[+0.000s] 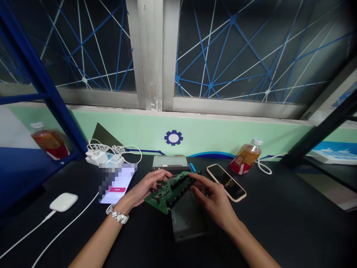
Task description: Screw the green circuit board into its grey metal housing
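A green circuit board (170, 190) with dark components is held tilted above the black table, between both hands. My left hand (145, 188) grips its left and far edge, fingers curled over the top. My right hand (213, 199) grips its right edge, fingers bent onto the board. A silver watch sits on my left wrist. Under the board lies a grey metal case (188, 221), open side up. A second grey metal plate (170, 162) lies farther back near the wall.
A lit phone (118, 182) lies left of the hands; a dark phone (226, 182) in a pale case lies right. A tea bottle (247, 156) stands behind it. A white charger (96, 156), cables and a white puck (63, 201) sit at left.
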Demonstrator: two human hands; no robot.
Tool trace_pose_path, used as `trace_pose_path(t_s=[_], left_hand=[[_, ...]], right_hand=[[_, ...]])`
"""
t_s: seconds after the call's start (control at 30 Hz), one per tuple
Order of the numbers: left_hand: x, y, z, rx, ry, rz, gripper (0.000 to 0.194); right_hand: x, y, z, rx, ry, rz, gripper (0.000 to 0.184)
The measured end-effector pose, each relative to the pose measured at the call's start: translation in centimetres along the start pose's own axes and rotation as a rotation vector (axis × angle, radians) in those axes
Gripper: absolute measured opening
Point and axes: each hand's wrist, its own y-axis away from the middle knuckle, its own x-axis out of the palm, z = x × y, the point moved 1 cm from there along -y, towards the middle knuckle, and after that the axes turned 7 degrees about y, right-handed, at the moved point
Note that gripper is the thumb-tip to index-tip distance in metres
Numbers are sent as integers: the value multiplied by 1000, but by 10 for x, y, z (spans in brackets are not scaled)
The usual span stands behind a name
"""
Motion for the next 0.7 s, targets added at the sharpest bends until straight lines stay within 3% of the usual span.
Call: trace_pose_path(t_s=[0.17, 0.33, 0.5, 0.7], left_hand=[[-1, 0, 6, -43, -90, -40, 40], [3, -3, 7, -13, -119, -1, 43], [21, -4, 10, 54, -37, 34, 41], [43, -6, 29, 147, 25, -56, 43]], right_hand=[[0, 2, 1, -76, 70, 6, 49], [2, 9, 9, -143, -58, 62, 69], [11, 18, 20, -228, -149, 117, 83], [21, 22, 24, -268, -152, 118, 84]])
